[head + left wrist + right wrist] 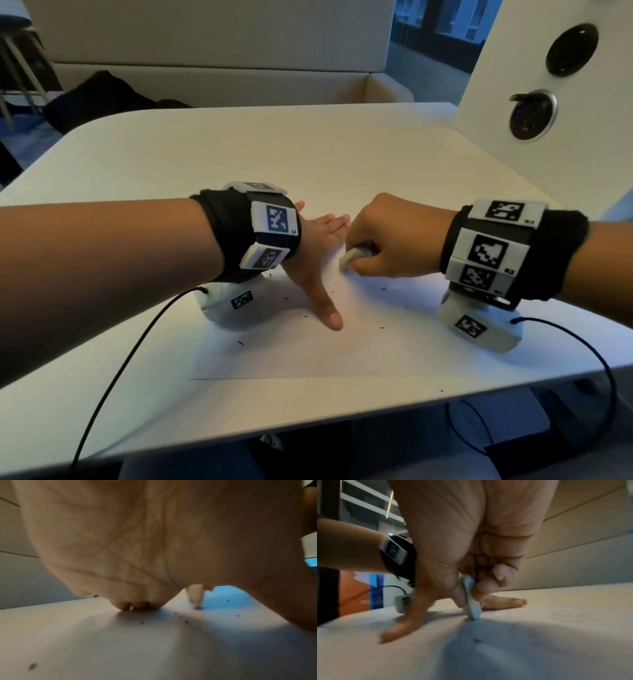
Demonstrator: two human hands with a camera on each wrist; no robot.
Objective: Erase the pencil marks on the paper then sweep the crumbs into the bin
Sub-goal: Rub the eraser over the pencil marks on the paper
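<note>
Pinching a white eraser between thumb and curled fingers, the right hand presses its tip onto the sheet of paper lying on the white tabletop. Beside it, the left hand lies flat on the paper, its grip spread, fingers straight and thumb stretched toward the near edge. Dark crumbs are scattered over the paper around both hands; a few lie on the tabletop.
</note>
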